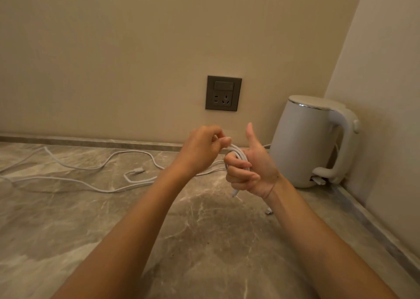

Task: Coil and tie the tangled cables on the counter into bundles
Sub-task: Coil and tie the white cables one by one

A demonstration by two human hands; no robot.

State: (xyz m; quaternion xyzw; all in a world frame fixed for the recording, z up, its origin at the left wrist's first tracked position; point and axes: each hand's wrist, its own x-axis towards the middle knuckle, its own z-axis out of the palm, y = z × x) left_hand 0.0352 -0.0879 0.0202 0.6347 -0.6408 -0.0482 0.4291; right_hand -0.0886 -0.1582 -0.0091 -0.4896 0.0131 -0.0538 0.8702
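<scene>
Both your hands are up over the counter (204,242), right in front of the wall. Your right hand (252,169) has its fingers curled round a small coil (239,156) of white cable, thumb sticking straight up, and one end hangs out below your fist. Your left hand (200,148) is just beside it, pinching the strand that runs onto the top of the coil between thumb and fingertips. The loose cable (108,191) trails off to the left, lying in wavy loops on the marbled top, with a connector (138,171) sitting in the middle of that mess. There's another little plug (268,211) on the counter just past your right wrist, probably a second cable's end but it's too blurry to call. A white kettle (304,144) sits in the corner on the right, and a dark wall socket (223,93) is on the wall above your hands
</scene>
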